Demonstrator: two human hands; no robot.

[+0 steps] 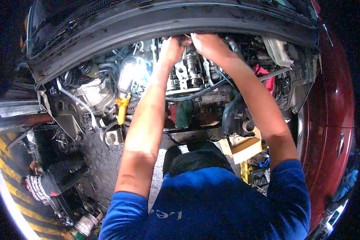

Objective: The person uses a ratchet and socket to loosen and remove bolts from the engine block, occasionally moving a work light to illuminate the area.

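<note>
Both arms reach forward into a car's open engine bay. At the far end of the exposed engine, my left hand (175,49) has its fingers curled together close to the dark panel edge. Beside it, my right hand (209,45) is bunched inward, its fingertips partly hidden at that edge. Whatever the two hands pinch is too small and covered to make out. Below them lies the uncovered engine top (193,70), with shiny camshafts and metal caps. A lit work lamp with a yellow handle (123,108) stands left of my left forearm.
The dark panel (172,25) overhangs the bay's far side. A ribbed hose (196,95) crosses the engine front, above a dark green cloth (184,113). An open cardboard box (244,149) sits at near right. Another person (48,184) crouches at lower left, near a metal can (86,225).
</note>
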